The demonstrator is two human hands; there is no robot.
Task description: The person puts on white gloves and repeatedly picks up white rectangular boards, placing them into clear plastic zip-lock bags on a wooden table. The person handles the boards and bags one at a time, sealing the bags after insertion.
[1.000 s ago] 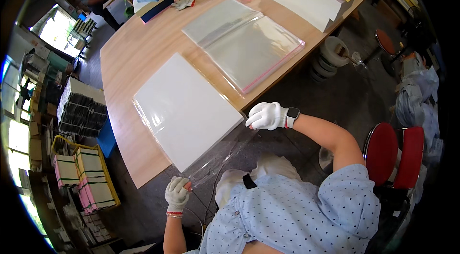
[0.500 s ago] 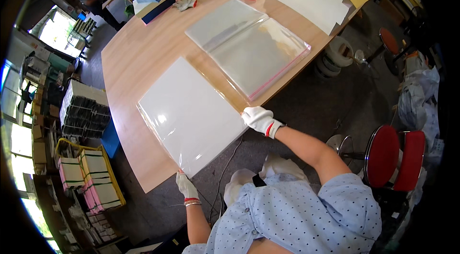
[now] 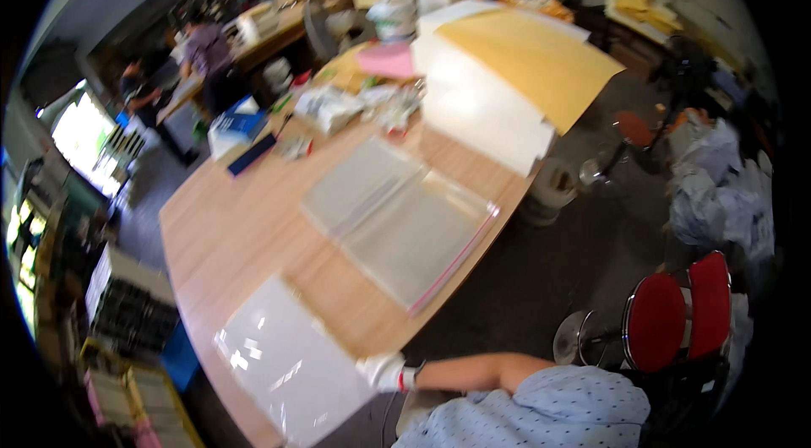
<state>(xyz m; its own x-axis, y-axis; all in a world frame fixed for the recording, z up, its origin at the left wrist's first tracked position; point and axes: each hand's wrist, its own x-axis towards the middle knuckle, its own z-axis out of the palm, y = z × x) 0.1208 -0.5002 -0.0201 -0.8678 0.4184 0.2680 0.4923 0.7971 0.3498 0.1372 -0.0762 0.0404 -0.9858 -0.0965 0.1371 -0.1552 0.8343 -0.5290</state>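
Head view, tilted and a little blurred: closest in, the right hand (image 3: 382, 370), in a white glove with a red cuff, rests on the near right corner of a clear plastic sleeve (image 3: 283, 359) holding a white sheet, which lies flat at the near edge of the wooden table (image 3: 228, 237). Whether its fingers pinch the corner or only press on it, I cannot tell. The left hand is out of the picture.

Handled well, this sleeve wants a flat palm and a light grip at the very corner, so the film does not crease or slide off the table edge (it looks slippery and glossy).

Further along the table lies a stack of clear bags (image 3: 401, 224) with a pink strip down one edge, apart from the sleeve. Beyond it stands a tall pile of white sheets (image 3: 481, 110) under a tan cover. A red stool (image 3: 676, 317) stands to the right on the dark floor, and other people work at a desk far back left.
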